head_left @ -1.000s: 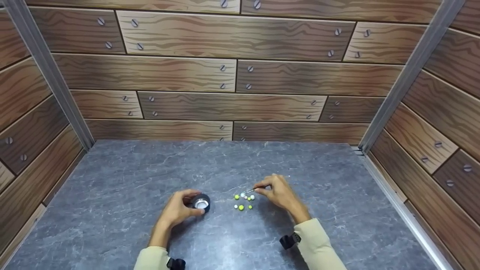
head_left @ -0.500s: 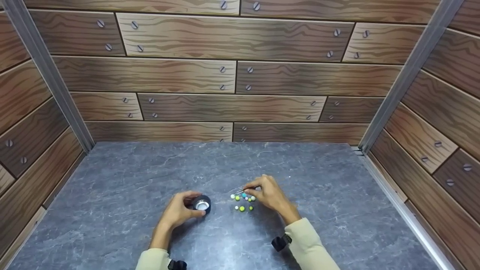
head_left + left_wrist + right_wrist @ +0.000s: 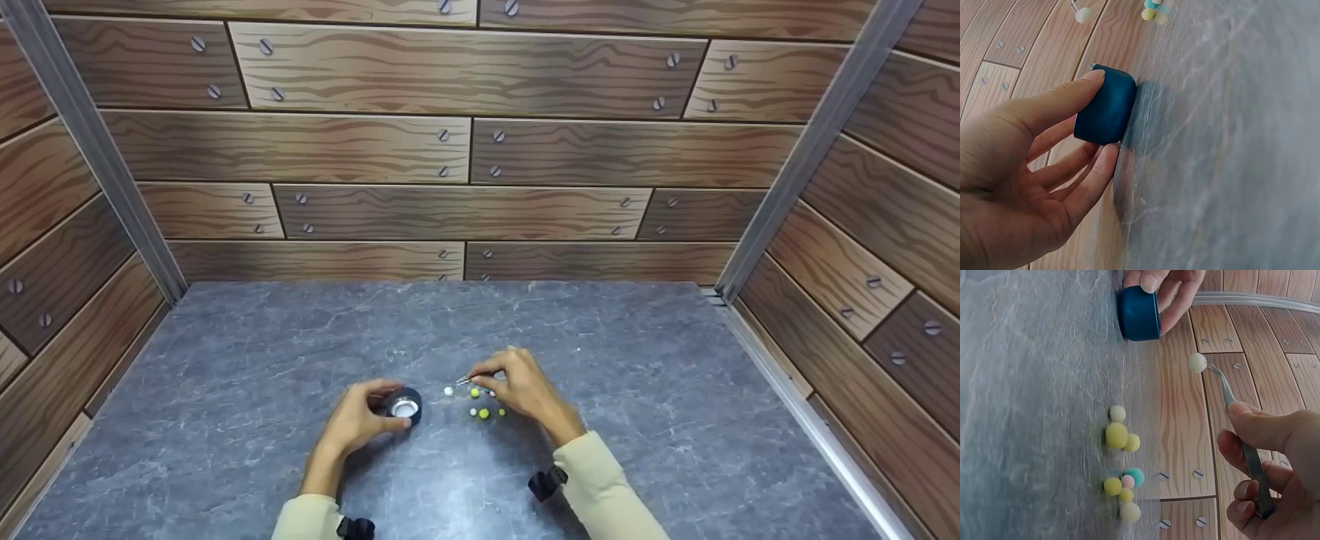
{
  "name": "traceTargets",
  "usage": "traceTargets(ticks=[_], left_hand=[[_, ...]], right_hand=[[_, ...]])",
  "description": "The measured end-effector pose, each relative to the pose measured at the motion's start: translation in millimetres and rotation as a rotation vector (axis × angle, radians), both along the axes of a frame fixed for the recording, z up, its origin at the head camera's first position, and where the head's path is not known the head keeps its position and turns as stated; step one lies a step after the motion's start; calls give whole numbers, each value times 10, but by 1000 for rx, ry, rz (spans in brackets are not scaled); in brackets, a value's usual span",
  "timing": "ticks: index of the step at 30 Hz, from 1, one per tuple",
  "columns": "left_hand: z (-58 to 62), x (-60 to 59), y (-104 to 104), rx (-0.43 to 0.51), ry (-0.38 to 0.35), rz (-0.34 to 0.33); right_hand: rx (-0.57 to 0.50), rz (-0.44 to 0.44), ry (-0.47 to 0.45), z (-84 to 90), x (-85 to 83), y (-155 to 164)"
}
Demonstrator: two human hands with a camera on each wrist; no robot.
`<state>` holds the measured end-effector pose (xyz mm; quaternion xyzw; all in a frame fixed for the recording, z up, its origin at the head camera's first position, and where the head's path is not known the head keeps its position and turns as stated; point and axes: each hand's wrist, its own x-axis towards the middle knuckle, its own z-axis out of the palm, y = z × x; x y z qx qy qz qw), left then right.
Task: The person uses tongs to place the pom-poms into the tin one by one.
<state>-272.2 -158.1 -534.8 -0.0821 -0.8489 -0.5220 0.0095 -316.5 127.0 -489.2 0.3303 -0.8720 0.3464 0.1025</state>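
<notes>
Since a second ago the right hand (image 3: 525,390) has swung left, away from the heap, and the white ball (image 3: 1197,362) that lay among the others now rides at the tips of the tweezers (image 3: 1244,444), lifted off the tabletop (image 3: 645,420). In the head view that ball (image 3: 448,391) sits between the heap and the cup (image 3: 404,406), nearer the cup but not yet over its mouth. The right hand's thumb and fingers are curled round the tweezers' shaft, pinching the tips closed on the ball.

The cup, dark blue outside with a pale inside, stands on the tabletop, and the left hand (image 3: 1033,169) steadies it: thumb against one side, fingers curved round the other, as the left wrist view (image 3: 1106,112) shows plainly.

Behind the tweezers the remaining balls (image 3: 1120,467) lie in two loose clusters, yellow mostly, with one teal, one pink and a pale one; some touch each other.

The step in hand looks like the carry, one ball going from heap to cup. The next move calls for a short, level travel to bring the tips above the cup's opening, with the pinch kept steady, since so light a ball could slip or spring free, and then a gentle easing of the tweezers.
</notes>
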Motion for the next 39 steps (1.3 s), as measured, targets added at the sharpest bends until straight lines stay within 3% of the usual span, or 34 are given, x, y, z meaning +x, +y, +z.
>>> traceTargets(ticks=[6, 20, 25, 39], left_hand=[[11, -1, -8, 2, -12, 3], [-7, 2, 17, 12, -10, -17], [1, -21, 5, 6, -16, -6], [-13, -26, -2, 8, 12, -14]], right_hand=[[25, -20, 42, -8, 28, -42], [-12, -14, 3, -62, 14, -229], [27, -50, 39, -85, 11, -354], [92, -76, 30, -198, 40, -507]])
